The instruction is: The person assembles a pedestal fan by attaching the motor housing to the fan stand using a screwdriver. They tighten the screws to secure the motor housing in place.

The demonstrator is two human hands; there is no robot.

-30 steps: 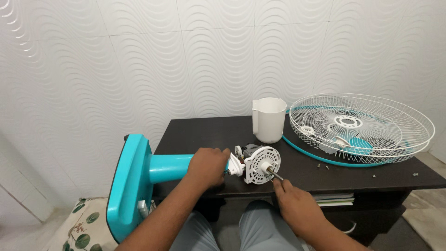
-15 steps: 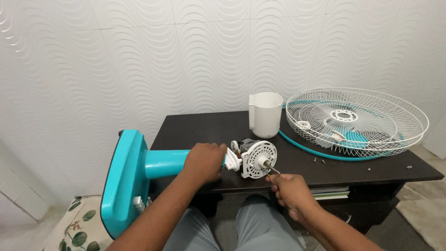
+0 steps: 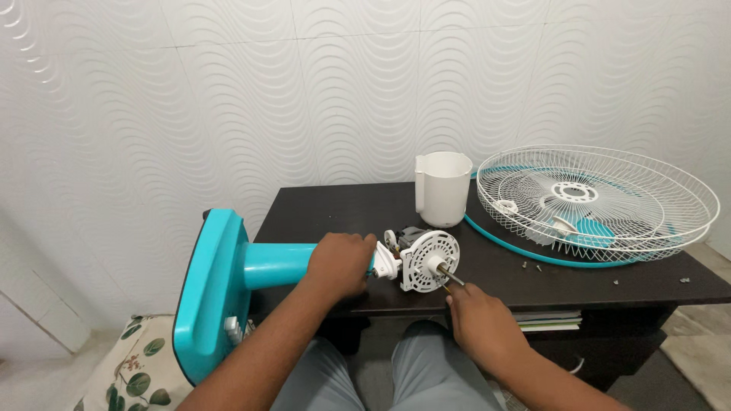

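A teal fan stand [image 3: 228,278] lies sideways, its base off the left edge of the dark table [image 3: 335,217]. My left hand [image 3: 340,262] grips the stand's neck just behind the white motor housing [image 3: 429,260]. A metal shaft [image 3: 451,277] sticks out of the housing's round face. My right hand [image 3: 478,318] pinches the tip of that shaft with its fingertips, below the table's front edge.
A white plastic jug [image 3: 442,188] stands behind the motor. Two white wire fan grilles [image 3: 601,202] with teal blades and a teal rim lie at the right. Small screws [image 3: 531,265] are scattered near them. Papers sit on a shelf under the table. A leaf-patterned cushion [image 3: 133,369] lies at bottom left.
My right hand has shifted slightly at the shaft's tip, staying on it. The left hand keeps its grip; the view has drifted a little.
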